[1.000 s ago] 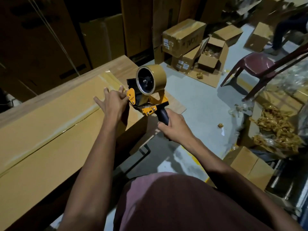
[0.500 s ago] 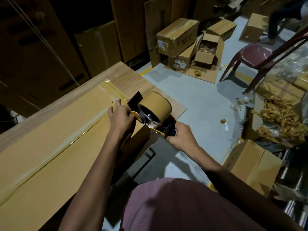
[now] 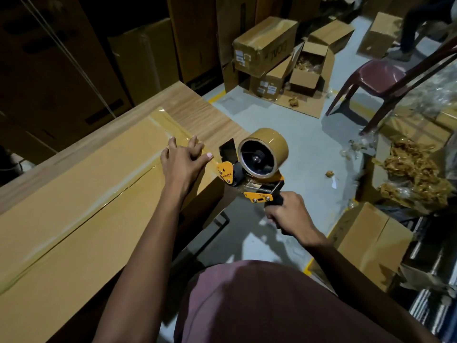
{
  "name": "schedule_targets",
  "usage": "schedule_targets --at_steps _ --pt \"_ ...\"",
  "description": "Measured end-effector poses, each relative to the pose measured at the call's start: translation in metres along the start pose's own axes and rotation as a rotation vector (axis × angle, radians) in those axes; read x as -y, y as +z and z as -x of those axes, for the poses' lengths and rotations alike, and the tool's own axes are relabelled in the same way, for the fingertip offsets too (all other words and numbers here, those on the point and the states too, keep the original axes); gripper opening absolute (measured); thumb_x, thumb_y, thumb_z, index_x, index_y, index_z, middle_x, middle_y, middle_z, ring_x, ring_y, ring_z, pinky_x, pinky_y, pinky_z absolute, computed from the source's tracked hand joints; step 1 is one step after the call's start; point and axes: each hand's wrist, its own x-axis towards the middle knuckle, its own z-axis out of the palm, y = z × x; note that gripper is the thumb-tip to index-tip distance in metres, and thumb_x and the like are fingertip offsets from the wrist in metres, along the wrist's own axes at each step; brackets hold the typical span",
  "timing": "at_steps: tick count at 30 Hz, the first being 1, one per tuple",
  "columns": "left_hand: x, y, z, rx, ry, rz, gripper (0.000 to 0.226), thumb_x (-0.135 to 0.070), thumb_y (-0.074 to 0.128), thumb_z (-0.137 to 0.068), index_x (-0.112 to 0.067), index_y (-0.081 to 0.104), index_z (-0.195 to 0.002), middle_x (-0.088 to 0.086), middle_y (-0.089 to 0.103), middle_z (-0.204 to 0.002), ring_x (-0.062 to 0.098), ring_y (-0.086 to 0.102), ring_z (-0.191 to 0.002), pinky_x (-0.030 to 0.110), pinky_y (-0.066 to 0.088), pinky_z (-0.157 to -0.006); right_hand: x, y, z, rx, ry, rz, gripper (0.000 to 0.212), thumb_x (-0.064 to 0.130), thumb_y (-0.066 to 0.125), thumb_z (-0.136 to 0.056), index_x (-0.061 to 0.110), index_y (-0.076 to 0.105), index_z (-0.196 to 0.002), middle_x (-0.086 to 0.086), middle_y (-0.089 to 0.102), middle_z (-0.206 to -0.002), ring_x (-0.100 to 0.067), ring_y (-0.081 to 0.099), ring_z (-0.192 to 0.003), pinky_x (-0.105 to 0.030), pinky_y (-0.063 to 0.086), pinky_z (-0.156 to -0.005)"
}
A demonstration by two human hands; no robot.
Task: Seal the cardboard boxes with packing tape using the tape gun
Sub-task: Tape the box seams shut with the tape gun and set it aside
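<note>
My left hand [image 3: 181,160] lies flat with straight fingers on the end of the long cardboard box [image 3: 81,194], pressing on the shiny strip of packing tape [image 3: 94,206] near the box corner. The box lies on a wooden table [image 3: 197,115]. My right hand [image 3: 288,214] grips the black handle of the orange tape gun [image 3: 249,177], which is just beside the box end, over the floor. Its brown tape roll [image 3: 263,152] faces me. A dark red plastic chair [image 3: 380,78] stands well apart, on the right.
</note>
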Motion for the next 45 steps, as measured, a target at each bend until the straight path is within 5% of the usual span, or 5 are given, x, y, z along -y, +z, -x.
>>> schedule_targets --at_steps 9,14,20,26,45 --pt "-0.033 0.011 0.001 0.194 0.095 -0.081 0.037 0.003 0.05 -0.091 -0.01 0.07 -0.119 0.005 0.033 -0.163 0.03 0.003 -0.156 0.069 -0.008 -0.117 -0.015 0.012 -0.004 -0.061 -0.038 -0.009 0.019 0.023 0.06 -0.055 0.005 0.055 -0.06 -0.018 0.057 -0.056 -0.031 0.05 -0.048 -0.042 0.046 -0.047" --pt "-0.027 0.002 -0.01 0.365 0.101 -0.038 0.032 -0.034 0.052 -0.104 -0.025 0.068 -0.13 -0.004 0.017 -0.169 0.022 -0.013 -0.156 0.068 -0.018 -0.113 -0.016 0.016 0.001 -0.014 0.034 -0.214 0.011 -0.005 0.065 -0.071 0.006 0.065 -0.072 -0.004 0.059 -0.05 -0.023 0.057 -0.045 -0.037 0.051 -0.049" --pt "-0.037 -0.007 -0.014 0.571 0.105 -0.154 0.031 -0.035 0.05 -0.105 -0.035 0.066 -0.078 -0.007 -0.005 -0.17 0.028 -0.025 -0.153 0.073 -0.02 -0.108 -0.018 0.014 0.001 -0.036 0.026 -0.226 0.005 0.001 0.066 -0.065 0.002 0.065 -0.07 -0.008 0.059 -0.05 -0.024 0.056 -0.044 -0.046 0.056 -0.05" --pt "-0.039 -0.013 -0.023 0.661 0.117 -0.3 0.04 -0.043 0.041 -0.107 -0.026 0.057 -0.14 -0.009 -0.025 -0.166 0.029 -0.029 -0.151 0.075 -0.015 -0.111 -0.017 0.01 0.006 -0.066 0.001 -0.161 0.004 0.008 0.063 -0.062 0.009 0.059 -0.06 -0.013 0.058 -0.048 -0.025 0.052 -0.04 -0.037 0.046 -0.043" --pt "-0.08 -0.011 -0.014 0.796 0.046 -0.444 0.037 -0.035 0.05 -0.103 -0.035 0.057 -0.139 0.0 -0.018 -0.169 0.039 -0.03 -0.149 0.082 -0.01 -0.107 -0.029 0.007 0.028 -0.081 0.127 -0.254 0.006 -0.005 0.065 -0.072 -0.006 0.061 -0.068 -0.012 0.058 -0.049 -0.023 0.051 -0.041 -0.031 0.045 -0.046"
